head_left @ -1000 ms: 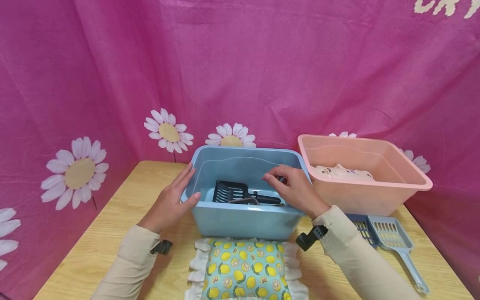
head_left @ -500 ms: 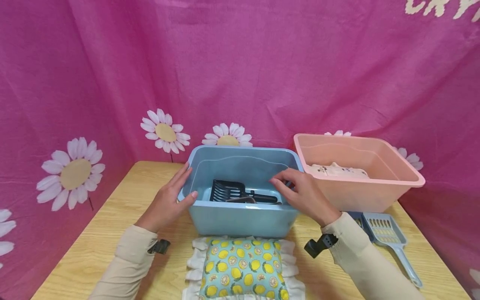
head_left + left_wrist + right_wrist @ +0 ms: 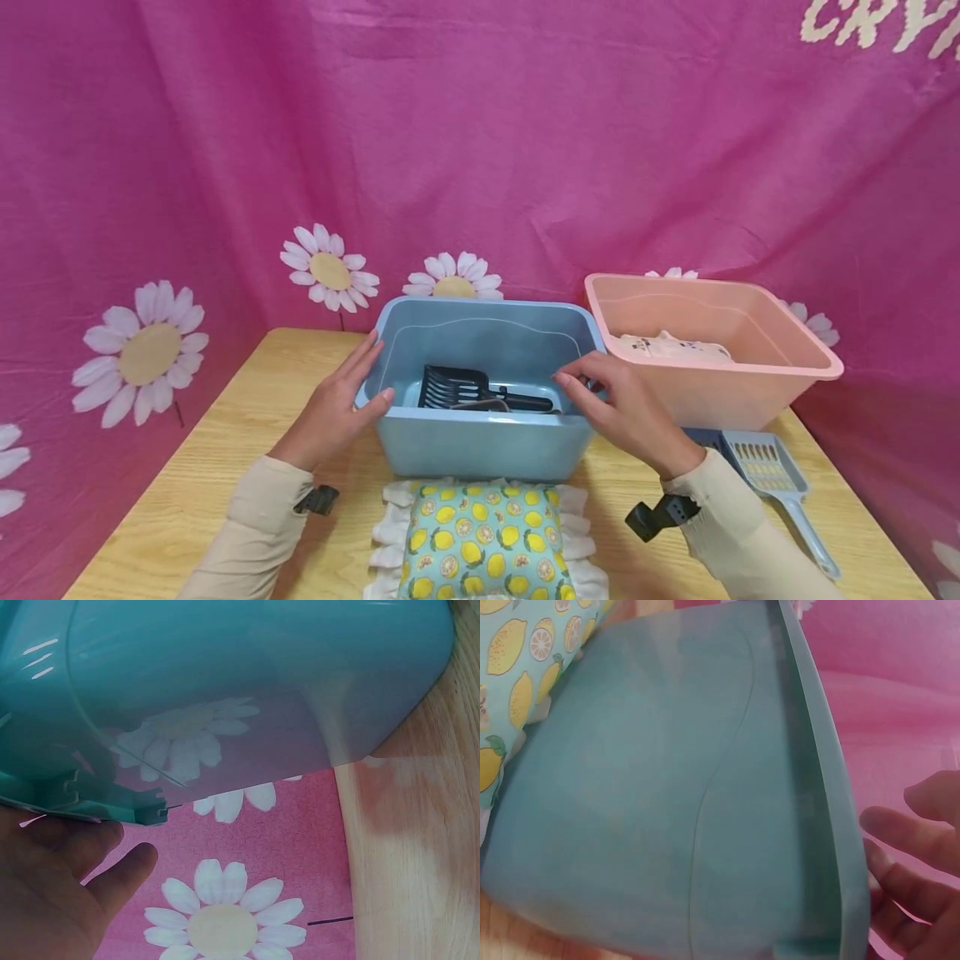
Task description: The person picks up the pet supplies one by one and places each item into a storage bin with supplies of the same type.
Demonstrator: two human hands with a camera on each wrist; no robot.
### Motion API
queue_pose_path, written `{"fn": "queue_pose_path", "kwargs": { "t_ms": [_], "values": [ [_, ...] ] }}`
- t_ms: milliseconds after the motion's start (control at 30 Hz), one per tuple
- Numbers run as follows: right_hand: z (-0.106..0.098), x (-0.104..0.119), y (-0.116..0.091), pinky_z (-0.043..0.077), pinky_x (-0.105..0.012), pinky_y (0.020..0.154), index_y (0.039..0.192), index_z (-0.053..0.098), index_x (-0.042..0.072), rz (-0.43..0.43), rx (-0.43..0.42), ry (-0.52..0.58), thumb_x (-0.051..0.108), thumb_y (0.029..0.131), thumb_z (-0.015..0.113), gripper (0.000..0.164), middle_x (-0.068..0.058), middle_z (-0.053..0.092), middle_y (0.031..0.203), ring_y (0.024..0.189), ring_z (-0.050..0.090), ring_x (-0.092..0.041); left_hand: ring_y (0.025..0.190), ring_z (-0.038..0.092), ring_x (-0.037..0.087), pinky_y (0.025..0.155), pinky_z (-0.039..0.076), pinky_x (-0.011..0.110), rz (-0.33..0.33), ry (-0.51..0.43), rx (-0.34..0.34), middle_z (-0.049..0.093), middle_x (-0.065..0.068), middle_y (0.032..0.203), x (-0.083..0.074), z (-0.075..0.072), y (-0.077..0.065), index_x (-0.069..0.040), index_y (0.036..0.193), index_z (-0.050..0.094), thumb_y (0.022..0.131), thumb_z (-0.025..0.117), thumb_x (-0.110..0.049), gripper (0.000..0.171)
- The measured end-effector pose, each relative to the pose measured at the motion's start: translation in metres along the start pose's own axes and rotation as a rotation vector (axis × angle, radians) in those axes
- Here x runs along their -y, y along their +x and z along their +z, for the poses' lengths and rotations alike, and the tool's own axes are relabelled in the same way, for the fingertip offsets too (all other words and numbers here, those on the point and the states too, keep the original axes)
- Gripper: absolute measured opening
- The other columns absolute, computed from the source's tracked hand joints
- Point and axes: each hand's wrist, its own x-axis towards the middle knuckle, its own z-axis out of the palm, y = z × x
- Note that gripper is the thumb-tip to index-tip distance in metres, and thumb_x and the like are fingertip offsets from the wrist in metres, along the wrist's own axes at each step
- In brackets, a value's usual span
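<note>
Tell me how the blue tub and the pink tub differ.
Colour: the blue tub is light blue, the pink tub salmon pink.
Contents: the blue tub holds a black scoop, the pink tub a pale printed item.
Contact: the left hand touches the blue tub's rim but is well away from the pink tub.
Both are open-topped, with rounded corners.

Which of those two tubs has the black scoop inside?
The blue tub, the left one; the pink tub beside it shows a pale patterned item instead.

Head and close-up wrist views share the tub (image 3: pixel 487 448).
</note>
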Motion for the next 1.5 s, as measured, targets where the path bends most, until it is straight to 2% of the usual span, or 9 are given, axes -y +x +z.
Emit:
{"fn": "queue_pose_path", "kwargs": {
  "t_ms": [200, 400, 533, 667, 833, 1000, 1133, 1267, 1500],
  "values": [
    [-0.009, -0.002, -0.011, 0.049, -0.022, 0.060, 0.097, 0.073, 0.022, -0.021, -0.060, -0.040, 0.016, 0.092, 0.066, 0.010, 0.009, 0.065, 0.091, 0.071, 0.054, -0.006, 0.144, 0.023, 0.032, 0.093, 0.047, 0.056, 0.008, 0.007, 0.006, 0.010, -0.005, 0.162, -0.004, 0.002, 0.006, -0.020, 0.155, 0.020, 0.093, 0.055, -0.050, 0.078],
    [-0.011, 0.002, -0.020, 0.045, -0.020, 0.054, 0.098, 0.071, 0.023, -0.056, -0.076, -0.044, 0.015, 0.092, 0.066, 0.011, 0.011, 0.062, 0.088, 0.069, 0.053, -0.005, 0.143, 0.024, 0.034, 0.090, 0.049, 0.055, -0.014, 0.015, 0.008, 0.011, -0.003, 0.162, -0.002, -0.001, 0.000, -0.020, 0.155, 0.020, 0.092, 0.057, -0.049, 0.079],
    [-0.015, 0.002, -0.028, 0.048, -0.020, 0.058, 0.099, 0.071, 0.022, -0.064, -0.099, -0.052, 0.011, 0.091, 0.067, 0.014, 0.011, 0.061, 0.088, 0.070, 0.055, -0.004, 0.143, 0.024, 0.035, 0.089, 0.050, 0.054, -0.022, 0.013, 0.009, 0.010, -0.004, 0.162, -0.001, -0.001, -0.002, -0.021, 0.155, 0.020, 0.092, 0.057, -0.049, 0.079],
    [-0.021, 0.001, -0.035, 0.050, -0.017, 0.066, 0.099, 0.071, 0.020, -0.066, -0.130, -0.105, 0.008, 0.089, 0.068, 0.016, 0.012, 0.064, 0.094, 0.077, 0.057, -0.003, 0.143, 0.025, 0.034, 0.090, 0.049, 0.055, -0.017, 0.014, 0.004, 0.010, -0.005, 0.162, -0.001, -0.001, -0.002, -0.021, 0.155, 0.019, 0.092, 0.056, -0.049, 0.078],
    [-0.027, 0.000, -0.045, 0.050, -0.015, 0.068, 0.100, 0.071, 0.021, -0.045, -0.156, -0.138, 0.007, 0.088, 0.069, 0.019, 0.014, 0.064, 0.097, 0.081, 0.057, -0.001, 0.143, 0.025, 0.034, 0.092, 0.047, 0.056, -0.003, 0.019, 0.005, 0.010, -0.004, 0.162, -0.001, 0.000, -0.001, -0.019, 0.155, 0.020, 0.093, 0.055, -0.048, 0.077],
    [-0.032, -0.003, -0.052, 0.048, -0.013, 0.074, 0.100, 0.071, 0.015, -0.033, -0.185, -0.151, 0.004, 0.086, 0.070, 0.019, 0.014, 0.063, 0.095, 0.085, 0.057, -0.001, 0.143, 0.023, 0.034, 0.092, 0.047, 0.056, -0.002, 0.021, 0.005, 0.010, -0.005, 0.162, -0.002, -0.001, -0.002, -0.018, 0.155, 0.021, 0.093, 0.056, -0.048, 0.077],
    [-0.035, -0.006, -0.057, 0.047, -0.012, 0.077, 0.103, 0.072, 0.016, 0.005, -0.198, -0.176, 0.004, 0.086, 0.071, 0.021, 0.012, 0.064, 0.095, 0.086, 0.058, -0.001, 0.143, 0.023, 0.033, 0.092, 0.047, 0.056, 0.002, 0.023, 0.003, 0.010, -0.004, 0.162, -0.002, -0.001, -0.001, -0.018, 0.155, 0.021, 0.093, 0.056, -0.047, 0.077],
    [-0.038, -0.010, -0.063, 0.046, -0.012, 0.075, 0.104, 0.071, 0.018, 0.038, -0.203, -0.207, 0.007, 0.087, 0.070, 0.020, 0.012, 0.063, 0.096, 0.085, 0.057, -0.001, 0.143, 0.024, 0.033, 0.093, 0.047, 0.056, 0.011, 0.023, 0.003, 0.011, -0.002, 0.162, -0.002, -0.001, 0.000, -0.017, 0.155, 0.021, 0.093, 0.056, -0.045, 0.076],
    [-0.042, -0.014, -0.073, 0.047, -0.009, 0.070, 0.107, 0.070, 0.017, 0.039, -0.214, -0.210, 0.002, 0.085, 0.070, 0.026, 0.009, 0.064, 0.096, 0.084, 0.057, 0.000, 0.143, 0.024, 0.033, 0.092, 0.048, 0.054, 0.008, 0.027, 0.012, 0.010, -0.004, 0.162, -0.003, -0.003, -0.001, -0.017, 0.155, 0.020, 0.093, 0.057, -0.046, 0.077]
  ]
}}
